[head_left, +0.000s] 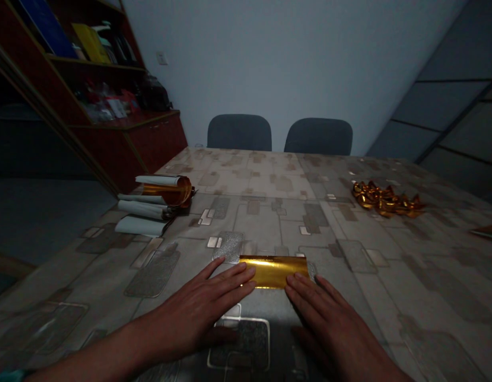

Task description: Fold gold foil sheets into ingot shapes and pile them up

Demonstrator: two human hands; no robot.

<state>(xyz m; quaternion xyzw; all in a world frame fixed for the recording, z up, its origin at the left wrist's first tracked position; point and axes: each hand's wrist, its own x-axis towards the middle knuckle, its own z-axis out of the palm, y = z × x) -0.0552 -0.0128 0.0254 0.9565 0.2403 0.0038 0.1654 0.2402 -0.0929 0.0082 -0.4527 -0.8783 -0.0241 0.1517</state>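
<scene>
Hands resting open on gold foil strip, mid-table.

Left hand (193, 313) and right hand (325, 318) are lying flat, fingers extended, not gripping, fingertips touching the near edge of the gold foil strip (274, 271) on the patterned tabletop (261, 212). A gold foil roll (172, 191) and white rolled sheets (142, 209) are lying far left; crumpled gold ribbon (385, 199) is lying right. A red wooden cabinet (158, 143) is holding binders (90, 42) and a black bag (154, 94).
</scene>
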